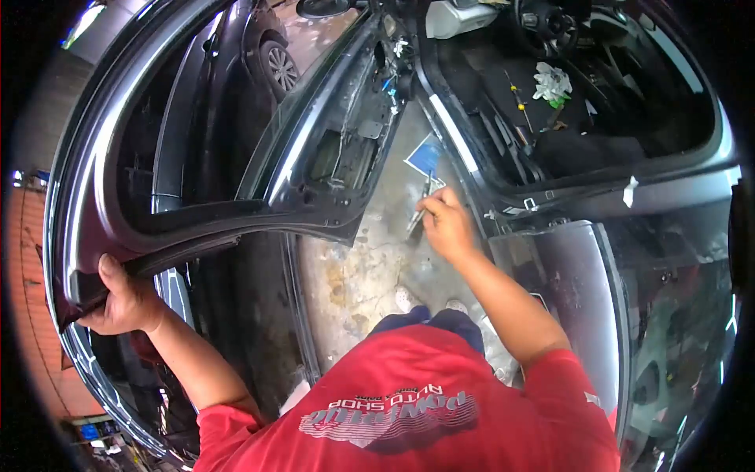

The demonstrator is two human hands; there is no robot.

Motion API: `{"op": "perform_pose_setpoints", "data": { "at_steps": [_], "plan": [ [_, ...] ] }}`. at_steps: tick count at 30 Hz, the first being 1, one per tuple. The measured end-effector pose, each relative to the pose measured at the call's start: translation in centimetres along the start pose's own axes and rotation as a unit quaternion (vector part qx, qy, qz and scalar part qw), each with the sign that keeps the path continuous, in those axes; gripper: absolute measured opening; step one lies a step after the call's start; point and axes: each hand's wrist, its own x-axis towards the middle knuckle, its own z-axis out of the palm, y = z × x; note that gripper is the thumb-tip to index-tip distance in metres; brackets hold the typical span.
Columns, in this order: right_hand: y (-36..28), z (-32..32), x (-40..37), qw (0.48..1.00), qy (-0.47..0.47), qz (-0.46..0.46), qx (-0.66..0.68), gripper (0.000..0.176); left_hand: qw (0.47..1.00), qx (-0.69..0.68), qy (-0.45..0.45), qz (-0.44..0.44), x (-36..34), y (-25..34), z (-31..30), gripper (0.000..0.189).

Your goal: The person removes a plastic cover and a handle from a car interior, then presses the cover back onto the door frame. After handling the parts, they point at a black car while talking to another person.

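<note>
My left hand [123,297] is closed round the lower corner of the window frame on an open dark car door [228,216], thumb on top. The door's inner side is bare, with holes and wiring showing. My right hand [450,226] is closed on a slim grey metallic tool [419,212] whose exact kind I cannot make out. It is held over the concrete floor [354,275], between the door and the car body [550,189]. A blue sheet [426,155] with a pale edge lies on the floor just beyond the tool.
Inside the car are a steering wheel [550,27], a crumpled white glove-like bundle [552,84] and a thin tool with yellow parts [517,101]. Another car's wheel [281,66] shows beyond the door. A grey panel [562,291] stands at my right.
</note>
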Motion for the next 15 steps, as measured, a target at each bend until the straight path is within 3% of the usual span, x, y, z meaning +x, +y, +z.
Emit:
{"op": "perform_pose_setpoints", "data": {
  "at_steps": [1,3,4,6,8,10,12,14,15],
  "plan": [
    [-0.1,2.0,1.0,0.998,0.028,-0.057,-0.006,0.018,1.0,0.004,-0.007,-0.021,-0.2,-1.1,-1.2,0.038],
    [-0.7,5.2,2.6,0.997,0.039,-0.072,-0.002,0.019,0.999,-0.008,-0.013,-0.052,-0.9,-0.5,-0.9,0.036],
    [-1.2,6.8,3.2,0.995,0.053,-0.086,0.005,0.019,0.995,-0.01,-0.021,-0.092,-1.2,-3.1,-4.2,0.034],
    [-1.9,9.5,4.6,0.994,0.058,-0.089,0.022,0.02,0.996,-0.055,-0.008,-0.07,-1.0,-1.2,-0.6,0.034],
    [-2.5,13.1,6.1,0.994,0.062,-0.09,0.012,0.022,0.997,-0.044,-0.014,-0.066,-0.6,-3.2,-2.9,0.035],
    [-2.3,16.0,7.5,0.993,0.057,-0.102,0.006,0.024,0.982,0.152,-0.106,0.042,-0.6,-3.3,-4.2,0.033],
    [-2.3,18.4,8.7,0.995,0.056,-0.078,0.02,0.025,0.913,0.348,-0.179,0.118,-1.3,-4.4,-8.5,0.046],
    [-2.0,19.9,9.7,0.995,0.04,-0.088,0.029,0.024,0.88,0.439,-0.129,0.13,-0.7,-3.0,-7.3,0.057],
    [-2.0,20.8,10.0,0.994,0.041,-0.085,0.047,0.024,0.983,0.165,-0.012,-0.073,-0.5,-2.9,-5.4,0.064]
  ]
}}
